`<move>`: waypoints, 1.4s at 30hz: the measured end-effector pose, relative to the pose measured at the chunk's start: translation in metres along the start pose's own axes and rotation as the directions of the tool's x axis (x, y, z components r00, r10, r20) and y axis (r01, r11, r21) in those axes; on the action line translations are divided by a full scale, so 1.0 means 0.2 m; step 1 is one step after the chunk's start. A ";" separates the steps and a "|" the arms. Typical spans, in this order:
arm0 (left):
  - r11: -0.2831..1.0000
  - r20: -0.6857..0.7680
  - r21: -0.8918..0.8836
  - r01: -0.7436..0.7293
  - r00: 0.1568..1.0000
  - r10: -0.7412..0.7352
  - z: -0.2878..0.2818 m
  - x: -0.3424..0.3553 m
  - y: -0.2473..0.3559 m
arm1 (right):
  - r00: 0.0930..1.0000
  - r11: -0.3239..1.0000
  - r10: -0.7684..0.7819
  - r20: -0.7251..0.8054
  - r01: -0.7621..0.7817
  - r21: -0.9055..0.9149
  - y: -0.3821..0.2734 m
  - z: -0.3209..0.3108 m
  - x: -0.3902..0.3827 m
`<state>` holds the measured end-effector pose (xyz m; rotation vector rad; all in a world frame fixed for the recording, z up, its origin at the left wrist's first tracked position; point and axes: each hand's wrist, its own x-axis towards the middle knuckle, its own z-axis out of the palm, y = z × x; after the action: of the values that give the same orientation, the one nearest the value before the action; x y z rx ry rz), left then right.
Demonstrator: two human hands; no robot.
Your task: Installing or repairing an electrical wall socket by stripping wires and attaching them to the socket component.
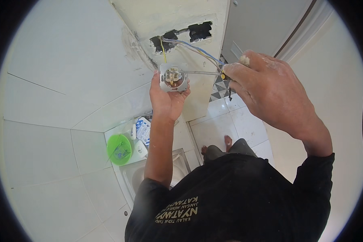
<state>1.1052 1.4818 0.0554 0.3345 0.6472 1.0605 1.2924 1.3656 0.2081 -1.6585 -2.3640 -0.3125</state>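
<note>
My left hand (168, 99) is closed around a wall socket (174, 78) with a square metal frame and a round middle. A yellow wire (163, 50) runs down to the socket from the left of two wall boxes. Out to the right, my right hand (266, 84) grips a screwdriver (201, 73) with a yellow and black handle; its shaft points left and its tip is at the socket's face. Blue and pale wires (197, 49) stretch from the same wall box toward my right fingers; whether those fingers touch them I cannot tell.
Two dark wall boxes (200, 32) are cut into the cream wall, with rough plaster around them. Below left, a green bowl (119, 149) and a blue-and-white packet (142, 131) lie beside a steel sink (181, 161). A grey door (256, 24) stands at the upper right.
</note>
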 end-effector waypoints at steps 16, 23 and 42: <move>0.981 -0.007 0.183 -0.059 0.998 0.061 -0.04 0.03 0.00 | 0.999 0.999 -0.016 0.051 0.013 0.047 -0.04 -0.08 0.04; 0.973 -0.003 0.222 -0.064 0.998 0.066 -0.06 0.03 0.02 | 0.977 0.991 -0.119 -0.175 0.129 0.042 -0.05 -0.05 0.09; 0.970 0.034 0.229 -0.085 0.996 0.079 -0.03 0.04 0.03 | 0.981 0.985 -0.144 0.128 0.154 -0.073 -0.10 -0.08 0.10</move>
<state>1.1008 1.4911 0.0517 0.5792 0.7407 1.0603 1.2679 1.3725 0.2282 -1.5804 -2.6074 -0.3496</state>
